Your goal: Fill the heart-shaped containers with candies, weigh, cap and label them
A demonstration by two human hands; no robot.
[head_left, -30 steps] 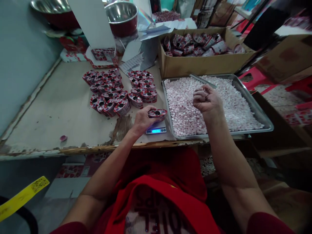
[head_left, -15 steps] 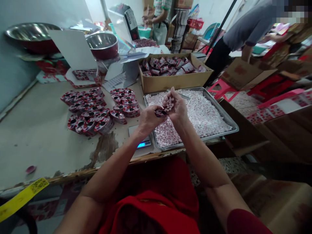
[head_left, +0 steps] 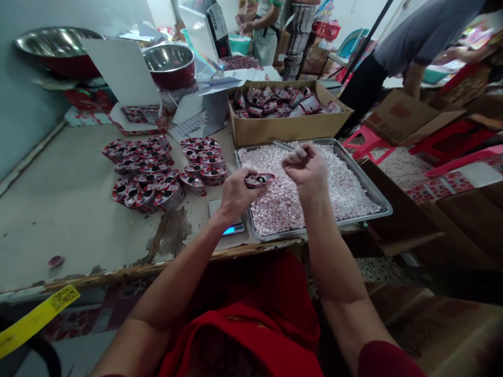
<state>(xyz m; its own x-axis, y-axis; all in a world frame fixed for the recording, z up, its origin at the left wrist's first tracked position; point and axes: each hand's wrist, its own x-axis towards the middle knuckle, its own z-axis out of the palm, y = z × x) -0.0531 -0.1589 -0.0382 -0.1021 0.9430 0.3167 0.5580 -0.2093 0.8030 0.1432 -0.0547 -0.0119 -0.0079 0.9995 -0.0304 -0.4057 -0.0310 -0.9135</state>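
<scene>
In my left hand is a small red printed carton, gripped at its side, with a dark hole in its top. It is held above the left part of a metal tray filled with small white and pinkish candies. My right hand is raised over the middle of the tray, its fingers curled closed; whatever they may hold is hidden. Just behind it, a metal tool lies on the candies. Below my left hand is a digital scale with a lit blue display.
Rows of similar cartons stand on the table left of my hands. Behind the tray sits a cardboard box of more cartons. Steel bowls are at the back left. Other people work beyond the table.
My right hand has moved right, away from the carton, and its fingers have closed; candies showed in it before. The left hand still holds the carton, its top now in plain view.
</scene>
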